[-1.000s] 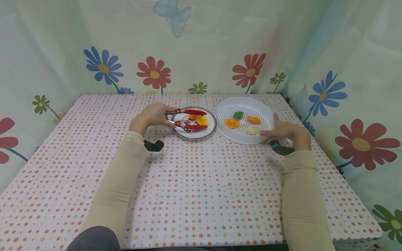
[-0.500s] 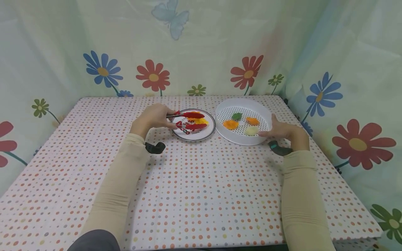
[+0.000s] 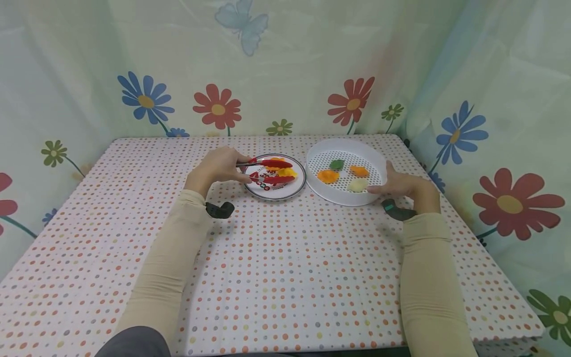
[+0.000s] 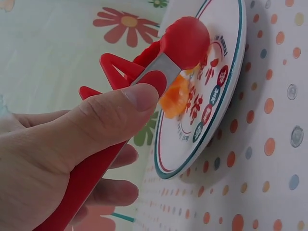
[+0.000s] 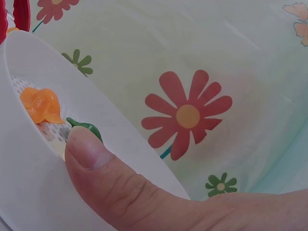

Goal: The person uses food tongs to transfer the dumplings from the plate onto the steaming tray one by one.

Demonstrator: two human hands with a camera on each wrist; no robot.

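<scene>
My left hand (image 3: pixel 218 166) holds red-and-steel tongs (image 4: pixel 185 43) between thumb and fingers. The tongs' red ends are spread over a round white plate (image 3: pixel 292 188) with a dark rim and red print. Orange and yellow dumpling-shaped pieces (image 4: pixel 174 100) lie on the plate, partly hidden by the tongs. My right hand (image 3: pixel 397 181) grips the right side of a white perforated steamer basket (image 3: pixel 332 196), its thumb across the near wall. Inside are two orange dumpling-shaped pieces (image 3: pixel 328 176), a green one (image 3: pixel 336 164) and a pale one (image 3: pixel 357 185) close to the thumb.
Plate and basket stand side by side toward the back of a table with a dotted cloth (image 3: pixel 276 277). Behind and at both sides hangs a flowered curtain (image 3: pixel 285 64). The table's front edge runs near the body.
The tongs' ends have come slightly closer together over the plate since one second ago. The right hand keeps its hold on the basket. The head view has shifted a little.
</scene>
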